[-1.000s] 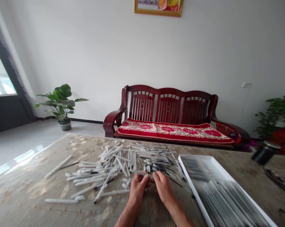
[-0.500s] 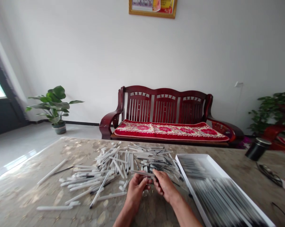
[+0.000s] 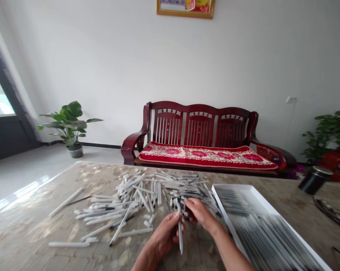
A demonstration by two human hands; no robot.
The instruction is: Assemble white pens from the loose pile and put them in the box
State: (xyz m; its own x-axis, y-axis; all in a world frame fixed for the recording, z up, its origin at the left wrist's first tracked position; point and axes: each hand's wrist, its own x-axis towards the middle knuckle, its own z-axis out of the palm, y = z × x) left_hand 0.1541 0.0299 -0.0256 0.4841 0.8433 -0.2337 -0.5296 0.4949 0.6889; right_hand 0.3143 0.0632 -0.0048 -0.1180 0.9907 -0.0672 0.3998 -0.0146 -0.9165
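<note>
My left hand [image 3: 166,235] is closed round a white pen barrel [image 3: 180,233] that stands nearly upright, tip down, above the marble table [image 3: 31,233]. My right hand [image 3: 199,213] is curled just beyond it, its fingertips pinched on a small dark piece at the near edge of the pile of pen parts [image 3: 147,195]. The pile holds several white barrels, caps and black refills scattered over the middle of the table.
A long white tray [image 3: 223,203] filled with several dark pens lies to the right of my hands. A black jar [image 3: 313,180] and a pair of glasses [image 3: 329,212] rest at the far right. Behind the table stand a red wooden bench [image 3: 204,145] and a potted plant [image 3: 70,126].
The pen barrel lay roughly flat between both hands; my left hand has turned it upright and drawn it nearer. My right hand has let it go and reached to the pile.
</note>
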